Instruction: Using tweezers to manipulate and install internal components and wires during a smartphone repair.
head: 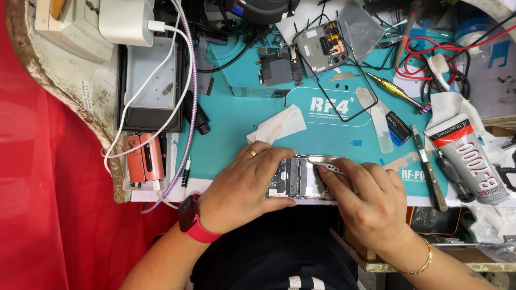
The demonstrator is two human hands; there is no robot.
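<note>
head view: the left hand (244,185), with a ring on one finger and a red watch at the wrist, lies curled over the left end of an opened phone body (298,180), fingers and thumb clamping it at the near edge of the teal work mat (236,121). the right hand (365,198), a thin gold bracelet at its wrist, is closed around metal tweezers (325,164), whose tips lie across the top of the phone body's exposed inside. the phone body sits between the two hands, right at the front edge of the mat, just above the person's dark lap.

further back on the mat lie a folded white wipe (279,124), a dark phone part (277,69) and a grey board with camera parts (322,47). to the right are a yellow-handled screwdriver (389,88), a grey tube of glue (470,158) and red and black cables (430,51). to the left, white cables (180,70) run over a white tray (150,75), near two orange units (144,157).
</note>
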